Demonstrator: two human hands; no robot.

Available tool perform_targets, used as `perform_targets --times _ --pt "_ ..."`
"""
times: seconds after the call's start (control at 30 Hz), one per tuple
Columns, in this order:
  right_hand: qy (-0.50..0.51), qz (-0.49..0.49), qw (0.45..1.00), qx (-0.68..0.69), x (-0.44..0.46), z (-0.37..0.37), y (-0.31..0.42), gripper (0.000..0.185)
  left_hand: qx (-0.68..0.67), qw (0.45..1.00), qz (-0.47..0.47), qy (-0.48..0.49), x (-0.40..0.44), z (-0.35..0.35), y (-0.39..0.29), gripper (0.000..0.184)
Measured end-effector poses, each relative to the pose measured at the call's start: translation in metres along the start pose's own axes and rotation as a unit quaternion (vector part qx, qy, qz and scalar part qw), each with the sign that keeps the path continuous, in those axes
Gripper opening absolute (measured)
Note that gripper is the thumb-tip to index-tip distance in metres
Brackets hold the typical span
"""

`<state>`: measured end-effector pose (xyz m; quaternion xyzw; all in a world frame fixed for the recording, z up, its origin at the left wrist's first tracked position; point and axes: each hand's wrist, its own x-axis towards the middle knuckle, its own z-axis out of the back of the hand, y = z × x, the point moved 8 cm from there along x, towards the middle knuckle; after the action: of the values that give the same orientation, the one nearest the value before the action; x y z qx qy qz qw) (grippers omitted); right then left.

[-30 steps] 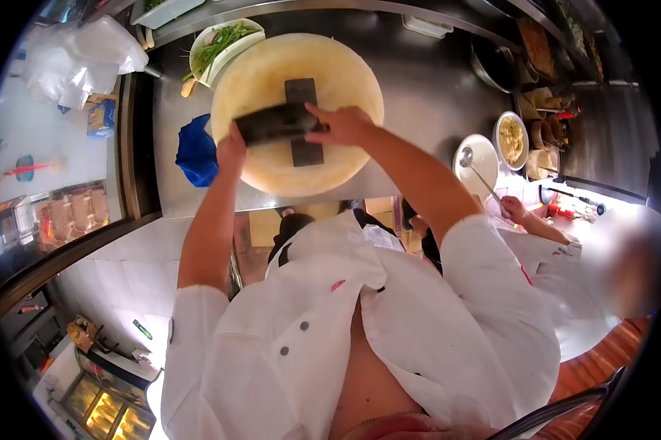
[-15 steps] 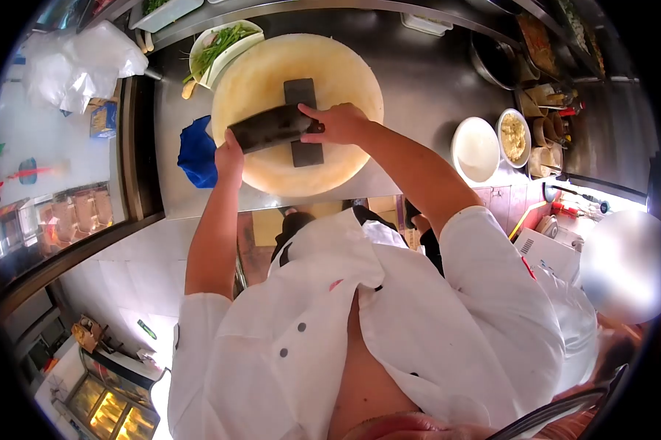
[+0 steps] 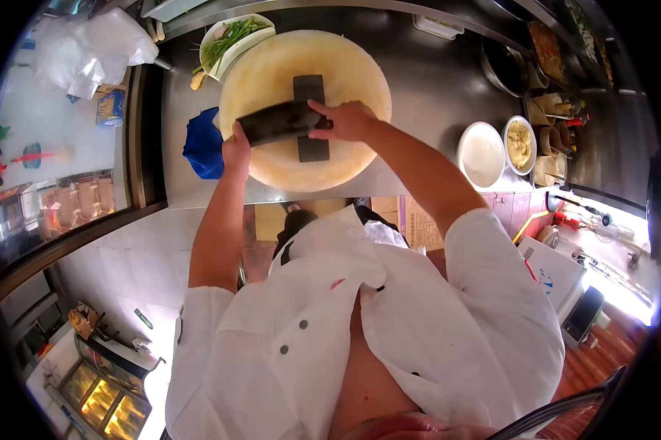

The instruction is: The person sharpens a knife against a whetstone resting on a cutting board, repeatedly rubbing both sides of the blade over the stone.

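Note:
A dark cleaver (image 3: 280, 123) lies across a grey whetstone (image 3: 308, 86), its broad blade covering the stone's middle. The whetstone rests lengthwise on a round, pale chopping block (image 3: 272, 62). At the blade's far left end, my left hand (image 3: 236, 154) grips the corner with the thumb on top. My right hand (image 3: 351, 121) is closed round the handle end, its thumb and a finger reaching onto the blade. Most of the handle is hidden in that hand. Beside my left hand a crumpled blue cloth (image 3: 203, 144) lies on the steel counter (image 3: 426, 88).
A white bowl of green stalks (image 3: 231, 42) stands behind the block at left. To the right are a white bowl (image 3: 481, 154) and a bowl of pale yellow food (image 3: 520, 143). A dark pan (image 3: 501, 66) sits at the back right. Glass (image 3: 74, 132) borders the left side.
The view has shifted slightly, with both hands still on the cleaver over the whetstone. A blurred white round shape at far right has gone, exposing a side counter and red-brown floor.

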<state>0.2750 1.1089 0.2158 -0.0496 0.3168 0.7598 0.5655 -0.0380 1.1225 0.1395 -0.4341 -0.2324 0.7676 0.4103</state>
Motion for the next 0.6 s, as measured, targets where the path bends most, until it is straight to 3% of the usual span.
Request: perform_targets --times 0.1,0.17,0.3,0.37,0.43,0.5,0.57,0.6 --pt "0.045 0.005 0.999 -0.005 -0.03 -0.038 0.001 0.096 0.092 0.996 -0.015 0.012 -0.03 0.001 0.044 0.081" --pt "0.058 0.028 0.997 -0.043 -0.058 -0.061 0.002 0.097 0.027 0.999 -0.03 0.016 -0.091 0.003 0.053 0.082" --pt "0.081 0.007 0.997 -0.018 -0.042 -0.042 0.002 0.101 0.035 0.999 -0.017 -0.004 -0.061 -0.001 0.045 0.084" --pt "0.021 0.018 0.999 -0.035 0.001 -0.021 -0.014 0.101 0.001 0.999 0.028 -0.019 -0.014 -0.005 0.017 0.087" --pt "0.002 0.012 0.999 -0.039 0.011 -0.018 -0.01 0.1 0.021 0.999 -0.028 0.005 0.026 -0.008 0.001 0.084" --pt "-0.026 0.006 0.998 -0.057 0.006 -0.005 -0.009 0.1 0.023 0.998 -0.049 -0.032 0.012 -0.007 0.005 0.078" --pt "0.063 -0.016 0.998 -0.013 -0.035 -0.033 0.004 0.1 0.042 0.995 -0.084 -0.034 -0.023 -0.003 0.033 0.077" --pt "0.052 -0.006 0.998 -0.018 -0.051 -0.051 0.005 0.1 0.054 0.994 -0.09 -0.018 -0.049 0.0 0.051 0.077"
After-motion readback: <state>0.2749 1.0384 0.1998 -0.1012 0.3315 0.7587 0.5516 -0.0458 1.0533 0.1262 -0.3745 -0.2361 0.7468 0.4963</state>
